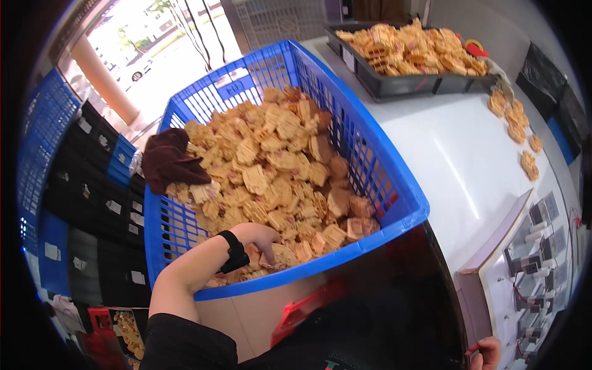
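My left hand (259,235), with a black band on its wrist, reaches into the near end of a large blue plastic basket (394,213). Its fingers and thumb are closed on a waffle (283,256) beside the near rim. Golden waffle pieces (253,179) are heaped through the basket, some darker along its right wall. Down at the lower right, by a white work surface's near corner, my right hand (487,353) shows only in part. Its fingers are curled, and whatever they may hold is hidden.
A dark brown cloth (172,161) drapes over the basket's left rim. Beyond, a dark grey tray (407,86) piled with waffles stands on the white table (425,142). Several loose waffles (517,117) lie at its right. Stacked black and blue crates (86,179) line the left.
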Available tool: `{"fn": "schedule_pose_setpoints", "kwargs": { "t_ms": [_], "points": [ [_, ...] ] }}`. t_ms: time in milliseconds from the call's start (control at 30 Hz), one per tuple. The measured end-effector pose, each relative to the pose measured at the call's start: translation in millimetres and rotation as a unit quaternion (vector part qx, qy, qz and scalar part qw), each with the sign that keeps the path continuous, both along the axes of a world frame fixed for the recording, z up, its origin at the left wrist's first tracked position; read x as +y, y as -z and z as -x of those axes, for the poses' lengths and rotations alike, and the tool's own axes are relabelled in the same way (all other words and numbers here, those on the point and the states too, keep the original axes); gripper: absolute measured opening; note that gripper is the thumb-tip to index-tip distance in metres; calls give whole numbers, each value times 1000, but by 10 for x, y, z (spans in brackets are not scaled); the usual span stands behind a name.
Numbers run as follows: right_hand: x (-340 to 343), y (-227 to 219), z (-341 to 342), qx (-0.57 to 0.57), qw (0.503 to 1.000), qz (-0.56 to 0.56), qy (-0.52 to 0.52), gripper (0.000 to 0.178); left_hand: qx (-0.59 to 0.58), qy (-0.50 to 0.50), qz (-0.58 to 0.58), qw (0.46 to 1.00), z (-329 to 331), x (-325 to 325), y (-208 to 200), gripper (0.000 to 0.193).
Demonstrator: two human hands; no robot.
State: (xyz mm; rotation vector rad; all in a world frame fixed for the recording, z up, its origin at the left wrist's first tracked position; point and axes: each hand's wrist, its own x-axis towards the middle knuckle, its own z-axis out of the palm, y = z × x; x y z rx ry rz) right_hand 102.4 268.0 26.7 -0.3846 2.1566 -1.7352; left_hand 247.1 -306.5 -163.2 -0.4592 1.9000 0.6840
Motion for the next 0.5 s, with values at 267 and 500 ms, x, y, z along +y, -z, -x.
{"fn": "schedule_pose_setpoints", "kwargs": {
  "t_ms": [267, 500],
  "points": [
    [-144, -80, 67, -29, 997, 49, -52, 17, 345, -366, -128, 855, 60, -360, -900, 54],
    [-219, 259, 414, 187, 982, -9, -12, 20, 486, -386, -381, 685, 865, 274, -1819, 60]
  ]
}}
